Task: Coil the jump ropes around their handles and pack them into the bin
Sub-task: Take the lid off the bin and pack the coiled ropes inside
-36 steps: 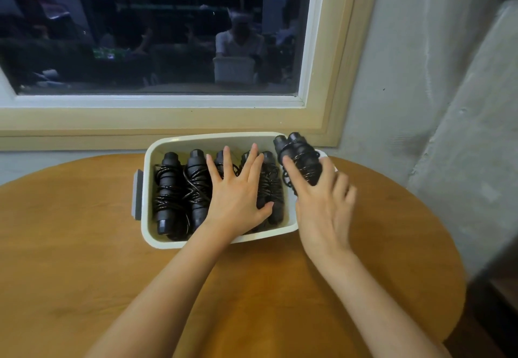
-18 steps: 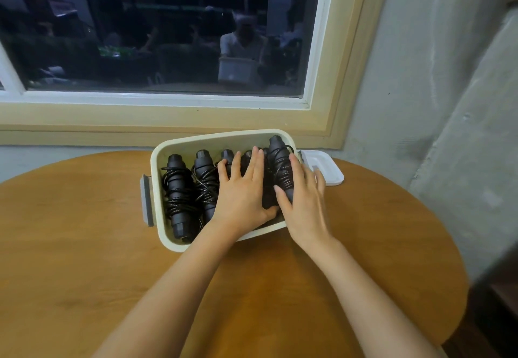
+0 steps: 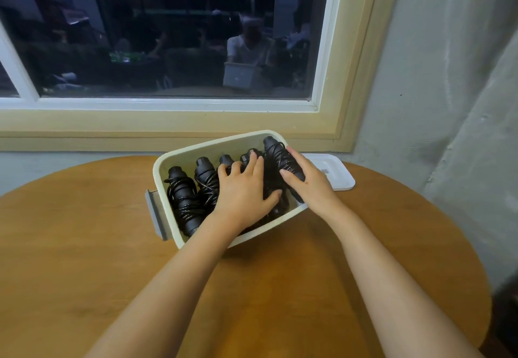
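A cream plastic bin (image 3: 179, 158) with a grey side latch (image 3: 155, 214) sits on the round wooden table, turned a little clockwise. Several black jump rope bundles (image 3: 183, 200), each coiled around its handles, lie side by side inside. My left hand (image 3: 244, 189) lies flat with spread fingers on the middle bundles. My right hand (image 3: 311, 183) grips the rightmost bundle (image 3: 276, 151) at the bin's right end, thumb curled over it; that bundle sits tilted against the right wall.
The bin's white lid (image 3: 333, 172) lies flat on the table just right of the bin. The table (image 3: 84, 259) stands against a wall below a window (image 3: 168, 35). A grey wall rises on the right.
My right hand has carried the last bundle from outside the bin's right edge into the bin. The bin has turned slightly. My left hand has stayed on the middle bundles.
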